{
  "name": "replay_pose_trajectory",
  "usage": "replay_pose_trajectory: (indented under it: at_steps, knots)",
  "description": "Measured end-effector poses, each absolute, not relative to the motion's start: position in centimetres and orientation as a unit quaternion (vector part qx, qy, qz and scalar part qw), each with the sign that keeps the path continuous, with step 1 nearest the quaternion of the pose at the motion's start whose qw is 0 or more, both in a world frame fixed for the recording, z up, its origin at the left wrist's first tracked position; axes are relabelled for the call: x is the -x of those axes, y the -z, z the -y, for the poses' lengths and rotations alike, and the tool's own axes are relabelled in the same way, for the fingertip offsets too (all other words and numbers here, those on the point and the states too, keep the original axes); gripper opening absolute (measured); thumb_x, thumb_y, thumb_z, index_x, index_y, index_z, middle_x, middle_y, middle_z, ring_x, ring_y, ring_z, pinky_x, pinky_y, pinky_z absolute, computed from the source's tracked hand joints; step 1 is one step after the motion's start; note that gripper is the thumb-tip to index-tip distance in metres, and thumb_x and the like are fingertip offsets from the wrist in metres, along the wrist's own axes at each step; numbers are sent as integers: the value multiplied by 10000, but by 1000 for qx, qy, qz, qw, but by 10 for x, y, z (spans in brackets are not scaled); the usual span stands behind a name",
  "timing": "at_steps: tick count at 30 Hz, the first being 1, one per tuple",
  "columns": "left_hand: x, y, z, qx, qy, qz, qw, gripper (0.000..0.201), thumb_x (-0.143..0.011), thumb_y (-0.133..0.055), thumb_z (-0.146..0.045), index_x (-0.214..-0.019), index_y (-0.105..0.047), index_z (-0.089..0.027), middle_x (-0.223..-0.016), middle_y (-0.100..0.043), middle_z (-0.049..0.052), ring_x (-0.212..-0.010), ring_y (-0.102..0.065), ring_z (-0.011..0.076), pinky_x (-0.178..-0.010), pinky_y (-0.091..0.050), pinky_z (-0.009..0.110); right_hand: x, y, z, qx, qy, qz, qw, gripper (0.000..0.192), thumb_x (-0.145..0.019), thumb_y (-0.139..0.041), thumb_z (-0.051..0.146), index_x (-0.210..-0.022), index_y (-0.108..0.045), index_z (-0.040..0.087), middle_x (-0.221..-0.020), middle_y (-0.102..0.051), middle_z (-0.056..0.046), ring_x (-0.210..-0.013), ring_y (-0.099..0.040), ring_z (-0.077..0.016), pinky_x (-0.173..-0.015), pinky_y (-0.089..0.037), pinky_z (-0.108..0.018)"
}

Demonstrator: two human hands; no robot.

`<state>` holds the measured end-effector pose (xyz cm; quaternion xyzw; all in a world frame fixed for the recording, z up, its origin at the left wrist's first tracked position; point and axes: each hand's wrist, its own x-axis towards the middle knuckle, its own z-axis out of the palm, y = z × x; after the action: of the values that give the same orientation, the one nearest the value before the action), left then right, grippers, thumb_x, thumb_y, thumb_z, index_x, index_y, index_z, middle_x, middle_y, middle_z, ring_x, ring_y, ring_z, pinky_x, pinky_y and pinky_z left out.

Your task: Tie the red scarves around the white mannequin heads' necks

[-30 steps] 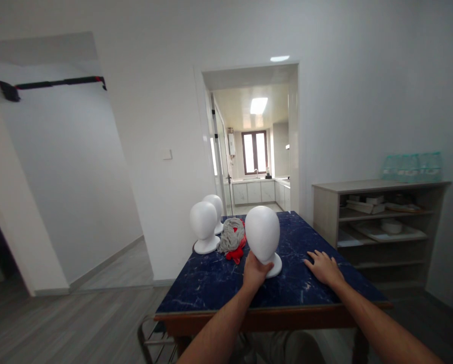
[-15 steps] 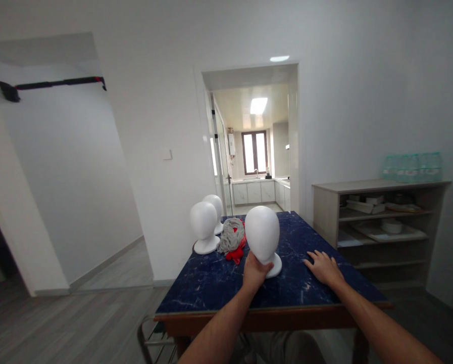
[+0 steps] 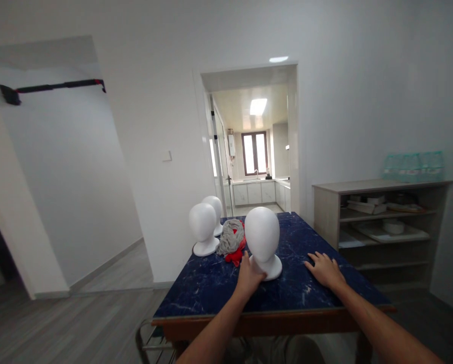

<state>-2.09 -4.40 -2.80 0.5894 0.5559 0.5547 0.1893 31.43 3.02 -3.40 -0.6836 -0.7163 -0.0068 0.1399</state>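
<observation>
A white foam mannequin head (image 3: 262, 235) stands upright on its round base near the middle of the table. My left hand (image 3: 249, 275) is beside the left edge of that base, fingers and thumb apart; whether it still touches the base I cannot tell. My right hand (image 3: 325, 269) lies flat on the blue tabletop with its fingers spread, holding nothing. Left of the head is a heap of grey and red fabric (image 3: 232, 237). Two more white mannequin heads stand at the table's left edge, a nearer one (image 3: 202, 222) partly covering a farther one (image 3: 213, 206).
The dark blue marble-patterned table (image 3: 207, 296) has a wooden edge. To the right stands a shelf unit (image 3: 326, 210) with bottles (image 3: 413, 167) on top. A metal rack (image 3: 156, 346) is at the lower left. Beyond the table, a doorway opens to a kitchen.
My left hand has loosened from the mannequin head's neck and shifted slightly left and down. The head stays in place, and my right hand remains on the table.
</observation>
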Motion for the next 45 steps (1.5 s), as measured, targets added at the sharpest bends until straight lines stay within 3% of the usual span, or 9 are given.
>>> replay_pose_trajectory:
  at_steps: [3, 7, 12, 17, 24, 31, 35, 41, 45]
  knots:
    - [59, 25, 45, -582, -543, -587, 149, 835, -623, -750, -64, -1437, -586, -143, -1526, -592, 216, -1445, -545, 365, -1237, -383, 457, -314, 33, -29, 683, 3, 717, 142, 684, -1042, -390, 625, -1595, -537, 248, -1674, -444, -129, -1551, -361, -411, -1238, -260, -637]
    - [108, -5, 29, -590, -468, -655, 65, 502, -742, -688, -85, -1238, -699, -158, -1287, -742, 165, -1221, -695, 300, -1100, -491, 398, -314, 29, -24, 682, 2, 718, 139, 679, -1049, -387, 612, -1599, -531, 241, -1676, -438, -133, -1555, -350, -410, -1242, -252, -634]
    - [127, -40, -14, -610, -393, -688, 34, 424, -815, -770, -239, -1218, -703, -122, -1329, -707, 223, -1305, -629, 333, -1133, -429, 398, -314, 27, -20, 684, 4, 717, 135, 665, -1052, -396, 599, -1597, -534, 245, -1681, -435, -125, -1558, -347, -403, -1251, -246, -622]
    - [121, -43, -46, -594, -331, -732, 45, 441, -732, -869, -392, -1056, -740, -123, -1285, -710, 261, -1316, -606, 418, -1096, -442, 450, -315, 26, -20, 681, 15, 721, 129, 665, -1054, -389, 593, -1589, -542, 230, -1672, -446, -136, -1550, -365, -404, -1239, -268, -629]
    - [126, -40, -50, -557, -364, -743, 66, 97, -804, -730, -274, -858, -751, -196, -1162, -763, 199, -1243, -649, 399, -1045, -466, 446, -315, 23, -17, 680, 18, 722, 126, 661, -1058, -389, 587, -1590, -541, 226, -1668, -451, -140, -1553, -363, -404, -1240, -273, -627]
    - [137, -109, -61, -517, -529, -662, 121, 214, -884, -535, -253, -944, -725, -176, -997, -782, 129, -1008, -704, 287, -881, -518, 344, -316, 25, -18, 679, 2, 722, 129, 683, -1054, -385, 609, -1604, -522, 229, -1680, -432, -145, -1568, -334, -415, -1247, -250, -636]
    - [140, -162, -51, -503, -615, -583, 170, 139, -859, -597, -281, -928, -684, -196, -928, -764, 57, -911, -689, 223, -807, -523, 277, -316, 24, -18, 680, 5, 722, 126, 681, -1051, -378, 603, -1601, -527, 231, -1681, -432, -140, -1565, -343, -412, -1248, -254, -632]
    - [134, -222, -5, -499, -642, -498, 300, 112, -890, -572, -281, -908, -637, -192, -699, -679, 15, -558, -623, 164, -594, -528, 271, -316, 30, -22, 680, 5, 720, 137, 690, -1046, -372, 615, -1600, -529, 235, -1680, -435, -136, -1566, -343, -415, -1243, -256, -642]
    - [137, -264, 26, -500, -630, -478, 353, 124, -902, -585, -256, -836, -632, -162, -638, -633, 14, -457, -560, 137, -532, -519, 273, -317, 38, -27, 676, 11, 722, 151, 680, -1039, -391, 607, -1583, -551, 231, -1663, -459, -146, -1554, -362, -423, -1230, -265, -654]
